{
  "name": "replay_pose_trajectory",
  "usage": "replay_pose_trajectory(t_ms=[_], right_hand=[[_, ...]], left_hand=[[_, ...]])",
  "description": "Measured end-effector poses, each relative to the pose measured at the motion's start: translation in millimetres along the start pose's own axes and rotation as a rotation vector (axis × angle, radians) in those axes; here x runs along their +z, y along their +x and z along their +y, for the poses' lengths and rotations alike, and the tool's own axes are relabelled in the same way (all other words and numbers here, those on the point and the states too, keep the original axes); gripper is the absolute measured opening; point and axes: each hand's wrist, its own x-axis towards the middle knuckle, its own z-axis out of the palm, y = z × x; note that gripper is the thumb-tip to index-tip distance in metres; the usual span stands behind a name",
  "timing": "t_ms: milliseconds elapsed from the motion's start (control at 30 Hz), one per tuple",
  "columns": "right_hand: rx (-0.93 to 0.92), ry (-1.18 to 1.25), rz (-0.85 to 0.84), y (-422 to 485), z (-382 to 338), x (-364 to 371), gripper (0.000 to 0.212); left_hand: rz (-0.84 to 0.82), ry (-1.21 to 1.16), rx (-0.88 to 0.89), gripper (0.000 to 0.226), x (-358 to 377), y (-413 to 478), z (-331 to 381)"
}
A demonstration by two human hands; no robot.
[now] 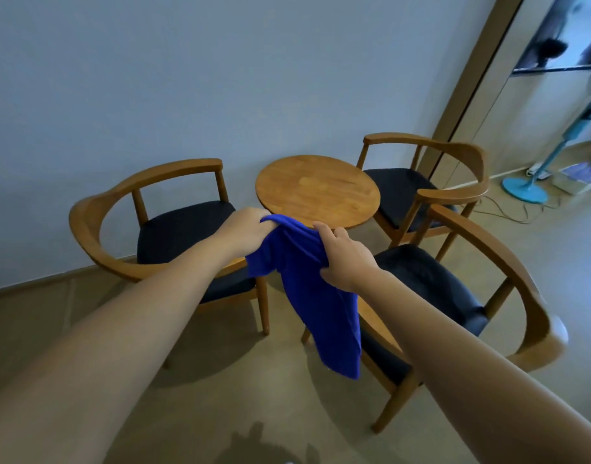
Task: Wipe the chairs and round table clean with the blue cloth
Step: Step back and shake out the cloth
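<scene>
The blue cloth [307, 296] hangs in the air just in front of the near edge of the round table [317, 189]. It is bunched at the top between two hands and droops below them in one long limp fold. Whether it brushes the table's rim cannot be told.

It looks soft, light and floppy, with a nap that should grip skin well, so slipping seems unlikely. It has no stiffness, though, and will likely trail unless gathered. For wiping, it would probably serve best folded into a flat pad under the palm rather than held by a corner.

The left hand [250, 229] grips the upper bunch at the table's near left, fingers curled into the fabric. The right hand [344, 259] clutches the cloth slightly lower, in front of the table, with the thumb over the fabric and the fingers wrapped beneath. Both forearms reach forward almost straight and converge on the cloth.

Three armchairs with dark seats ring the table:
- The left chair [153, 226] stands to the table's left.
- The far chair [421, 182] stands to its right.
- The near chair [471, 296] stands in front of it and to the right.
</scene>
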Motion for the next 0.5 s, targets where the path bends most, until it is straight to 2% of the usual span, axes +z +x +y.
replay_pose_trajectory(t_ms=[100, 200, 333, 500], right_hand=[[0.014, 0.181, -0.077, 0.7, 0.8, -4.9, 0.052], [0.039, 0.348, -0.084, 1.0, 0.9, -18.8, 0.023], [0.129, 0.629, -0.08, 2.9, -4.3, -29.8, 0.024], [0.264, 1.266, -0.093, 6.1, -15.9, -38.8, 0.019]], left_hand=[[0.002, -0.002, 0.012, 0.035, -9.0, 3.2, 2.5], [0.01, 0.012, 0.015, 0.034, -15.2, 9.3, 7.4], [0.075, 0.001, -0.035, 0.034, -13.9, 17.5, 13.7], [0.159, -0.111, -0.092, 0.03, -16.4, 23.1, 22.6]])
